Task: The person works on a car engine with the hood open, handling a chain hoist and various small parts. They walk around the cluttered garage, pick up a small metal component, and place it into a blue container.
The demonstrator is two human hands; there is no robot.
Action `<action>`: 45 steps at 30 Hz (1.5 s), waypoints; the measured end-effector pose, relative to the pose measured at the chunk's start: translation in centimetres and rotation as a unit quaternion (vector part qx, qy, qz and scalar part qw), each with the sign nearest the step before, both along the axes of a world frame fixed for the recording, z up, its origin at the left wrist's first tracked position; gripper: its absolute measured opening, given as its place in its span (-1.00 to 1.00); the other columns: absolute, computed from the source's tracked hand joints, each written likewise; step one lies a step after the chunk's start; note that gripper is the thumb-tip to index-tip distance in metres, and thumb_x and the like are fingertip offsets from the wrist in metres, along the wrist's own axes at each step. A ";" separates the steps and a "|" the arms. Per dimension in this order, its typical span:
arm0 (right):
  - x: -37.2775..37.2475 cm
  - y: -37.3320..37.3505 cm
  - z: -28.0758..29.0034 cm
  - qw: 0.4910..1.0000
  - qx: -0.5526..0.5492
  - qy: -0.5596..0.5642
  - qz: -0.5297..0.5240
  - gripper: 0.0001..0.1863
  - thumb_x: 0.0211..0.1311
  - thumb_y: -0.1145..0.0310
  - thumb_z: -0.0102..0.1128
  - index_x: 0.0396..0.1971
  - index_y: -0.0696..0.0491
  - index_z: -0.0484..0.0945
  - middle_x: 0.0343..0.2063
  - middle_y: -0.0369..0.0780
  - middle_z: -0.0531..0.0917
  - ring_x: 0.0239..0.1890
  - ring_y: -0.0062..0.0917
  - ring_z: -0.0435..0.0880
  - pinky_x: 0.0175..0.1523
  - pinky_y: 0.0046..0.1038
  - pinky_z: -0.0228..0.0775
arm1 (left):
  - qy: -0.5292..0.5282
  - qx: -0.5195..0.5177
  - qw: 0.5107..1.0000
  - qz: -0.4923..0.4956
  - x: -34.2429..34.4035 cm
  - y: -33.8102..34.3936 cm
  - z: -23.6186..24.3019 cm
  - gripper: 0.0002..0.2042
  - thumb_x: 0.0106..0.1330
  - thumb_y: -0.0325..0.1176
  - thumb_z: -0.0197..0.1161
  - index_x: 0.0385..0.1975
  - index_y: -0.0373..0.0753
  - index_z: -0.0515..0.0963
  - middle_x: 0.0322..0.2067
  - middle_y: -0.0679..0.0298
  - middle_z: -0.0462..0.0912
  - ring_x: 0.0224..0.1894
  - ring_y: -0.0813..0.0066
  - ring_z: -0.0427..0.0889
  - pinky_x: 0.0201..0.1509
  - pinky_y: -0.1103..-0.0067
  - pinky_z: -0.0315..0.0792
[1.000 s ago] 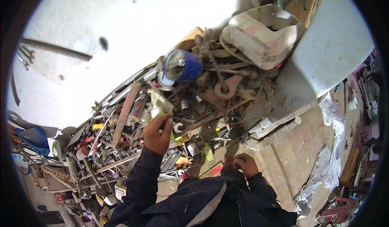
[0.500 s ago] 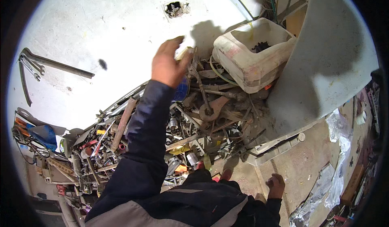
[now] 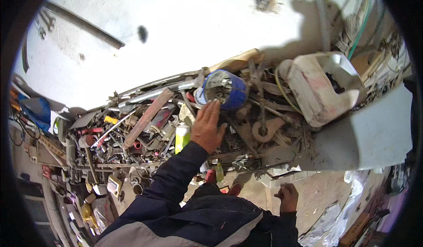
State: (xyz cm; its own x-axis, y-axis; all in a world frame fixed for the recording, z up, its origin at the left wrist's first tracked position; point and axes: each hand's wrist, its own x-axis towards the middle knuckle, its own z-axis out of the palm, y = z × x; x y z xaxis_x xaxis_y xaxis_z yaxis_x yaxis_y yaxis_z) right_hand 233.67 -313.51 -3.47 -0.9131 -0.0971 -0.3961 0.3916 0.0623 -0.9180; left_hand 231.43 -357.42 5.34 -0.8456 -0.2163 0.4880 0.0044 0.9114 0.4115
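Note:
My left hand [image 3: 208,128] is over the cluttered bench, fingers stretched out and fingertips at the near rim of a blue tin [image 3: 238,92]. The tin tilts toward me, with small dark bits inside; whether my fingers touch it cannot be made out. Left of the hand stands a green and white can [image 3: 182,137]. My right hand [image 3: 287,197] hangs low over the floor, fingers curled in, nothing visible in it. A ring-ended rusty metal piece [image 3: 268,130] lies right of the tin.
A cut-open white plastic canister [image 3: 310,90] stands at the right, beside a grey sheet panel [image 3: 374,136]. A wooden bar [image 3: 147,119] lies across piled tools at the left. Clear plastic sheeting [image 3: 348,207] lies on the floor at the right.
My left hand has come down from in front of the wall to the blue tin. The view has shifted, showing more of the bench. My right hand still hangs low, fingers curled more.

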 end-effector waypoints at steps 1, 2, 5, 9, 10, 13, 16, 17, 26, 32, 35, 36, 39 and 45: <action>-1.6 -2.5 1.8 1.000 0.008 0.011 0.022 -0.85 0.45 0.37 0.25 -0.19 0.15 0.61 -0.49 -0.29 0.54 -0.45 -0.59 0.57 -0.28 -0.39 0.65 | -0.001 0.000 1.000 -0.004 0.2 0.1 -0.2 -0.16 0.29 -0.39 0.46 0.55 -0.45 0.21 0.48 -0.18 0.34 0.54 -0.20 0.30 0.59 0.15 0.28; -3.1 -5.1 3.6 0.998 0.006 0.031 0.050 -0.84 0.47 0.35 0.24 -0.22 0.15 0.60 -0.50 -0.29 0.53 -0.48 -0.59 0.55 -0.29 -0.40 0.63 | 0.003 0.007 1.000 -0.012 0.4 0.0 -0.4 -0.16 0.29 -0.40 0.46 0.56 -0.45 0.21 0.49 -0.17 0.33 0.54 -0.19 0.29 0.60 0.15 0.27; -7.4 -12.9 8.6 0.970 0.138 0.143 0.142 -0.76 0.52 0.26 0.30 -0.22 0.17 0.61 -0.53 -0.28 0.54 -0.50 -0.62 0.52 -0.42 -0.40 0.44 | 0.010 0.033 0.999 -0.038 0.9 -0.2 -0.8 -0.15 0.26 -0.43 0.46 0.56 -0.45 0.21 0.52 -0.16 0.30 0.60 -0.17 0.23 0.64 0.17 0.23; -11.3 -22.2 14.4 0.938 0.156 0.243 0.190 -0.80 0.57 0.29 0.25 -0.23 0.12 0.62 -0.50 -0.31 0.57 -0.52 -0.70 0.49 -0.41 -0.52 0.33 | 0.018 0.039 0.997 -0.065 1.4 -1.1 -1.4 -0.15 0.22 -0.47 0.44 0.55 -0.45 0.24 0.52 -0.16 0.30 0.62 -0.15 0.20 0.65 0.18 0.21; -12.1 -24.3 15.6 0.934 0.143 0.264 0.193 -0.81 0.57 0.30 0.25 -0.20 0.12 0.64 -0.48 -0.30 0.59 -0.52 -0.70 0.48 -0.40 -0.53 0.33 | 0.020 0.045 0.996 -0.073 1.4 -1.4 -1.6 -0.17 0.23 -0.47 0.43 0.54 -0.45 0.24 0.52 -0.16 0.30 0.62 -0.15 0.21 0.66 0.18 0.21; -15.2 -30.0 17.8 0.916 0.148 0.311 0.203 -0.80 0.56 0.32 0.24 -0.05 0.13 0.70 -0.41 -0.28 0.67 -0.45 -0.62 0.57 -0.31 -0.47 0.44 | 0.030 0.048 0.994 -0.090 1.5 -2.1 -1.8 -0.23 0.25 -0.52 0.37 0.51 -0.46 0.28 0.50 -0.16 0.34 0.61 -0.16 0.23 0.65 0.18 0.23; -17.8 -34.7 17.9 0.841 0.164 0.466 0.220 -0.74 0.51 0.32 0.27 0.04 0.15 0.70 -0.31 -0.13 0.76 -0.33 -0.38 0.75 -0.19 -0.31 0.57 | 0.038 0.029 0.994 -0.097 1.6 -2.7 -1.8 -0.27 0.26 -0.54 0.34 0.49 -0.46 0.32 0.46 -0.16 0.39 0.58 -0.15 0.29 0.63 0.18 0.26; -18.5 -35.8 17.8 0.797 0.217 0.516 0.229 -0.74 0.49 0.33 0.27 0.02 0.16 0.70 -0.28 -0.08 0.76 -0.27 -0.29 0.77 -0.15 -0.26 0.59 | 0.040 0.031 0.993 -0.103 1.7 -2.9 -1.8 -0.28 0.25 -0.54 0.34 0.49 -0.45 0.33 0.45 -0.15 0.40 0.58 -0.15 0.30 0.63 0.18 0.27; -17.6 -35.5 18.0 0.628 0.452 0.573 0.271 -0.73 0.37 0.43 0.27 0.03 0.14 0.60 -0.23 0.07 0.76 -0.21 0.01 0.78 -0.14 -0.09 0.64 | 0.066 0.076 0.987 -0.126 2.4 -3.4 -2.5 -0.32 0.26 -0.54 0.34 0.46 -0.39 0.39 0.40 -0.11 0.47 0.52 -0.11 0.38 0.59 0.19 0.32; -15.1 -30.7 16.1 0.714 0.344 0.588 0.159 -0.73 0.40 0.46 0.27 0.05 0.10 0.56 -0.30 0.10 0.74 -0.28 0.08 0.76 -0.20 -0.03 0.60 | 0.127 0.238 0.961 0.054 3.4 -1.4 -1.7 -0.38 0.38 -0.44 0.36 0.45 -0.36 0.39 0.20 -0.09 0.60 0.28 -0.06 0.57 0.40 0.27 0.45; -14.6 -29.2 14.4 0.760 0.321 0.550 0.125 -0.68 0.48 0.44 0.22 0.16 0.10 0.54 -0.23 0.15 0.74 -0.24 0.13 0.76 -0.20 -0.01 0.58 | 0.049 0.283 0.958 0.006 2.0 -1.1 -1.0 -0.40 0.50 -0.32 0.33 0.46 -0.40 0.34 0.08 -0.08 0.68 0.11 0.03 0.69 0.22 0.31 0.54; -14.5 -28.8 13.9 0.775 0.291 0.549 0.116 -0.67 0.48 0.43 0.21 0.19 0.10 0.54 -0.22 0.16 0.75 -0.24 0.13 0.76 -0.20 0.00 0.59 | 0.027 0.350 0.936 -0.009 1.3 -0.7 -0.7 -0.41 0.52 -0.30 0.30 0.46 -0.40 0.34 0.06 -0.08 0.70 0.07 0.03 0.71 0.18 0.31 0.56; -14.2 -28.1 12.6 0.806 0.263 0.520 0.102 -0.56 0.49 0.44 0.18 0.31 0.15 0.46 -0.18 0.17 0.76 -0.19 0.10 0.79 -0.17 -0.05 0.61 | -0.014 0.502 0.864 -0.046 -1.0 0.6 0.1 -0.46 0.59 -0.28 0.20 0.48 -0.34 0.32 -0.04 -0.09 0.78 -0.09 -0.05 0.78 0.03 0.25 0.60; -12.6 -27.0 11.1 0.928 0.108 0.345 0.090 -0.40 0.54 0.40 0.18 0.46 0.29 0.29 -0.22 0.10 0.79 -0.27 -0.11 0.83 -0.16 -0.20 0.60 | -0.021 0.333 0.943 0.010 -4.2 0.4 1.2 -0.50 0.53 -0.32 0.14 0.43 -0.28 0.36 -0.02 -0.28 0.71 0.06 -0.40 0.65 0.14 -0.02 0.51</action>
State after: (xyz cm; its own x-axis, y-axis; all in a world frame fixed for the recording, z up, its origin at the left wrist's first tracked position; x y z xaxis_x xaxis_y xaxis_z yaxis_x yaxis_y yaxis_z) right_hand 221.10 -340.53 7.65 -0.9333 -0.2592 0.2484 -0.3192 0.2822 -0.9047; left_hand 227.27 -356.97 6.51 -0.8542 -0.4781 0.2046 -0.0389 0.4511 0.8916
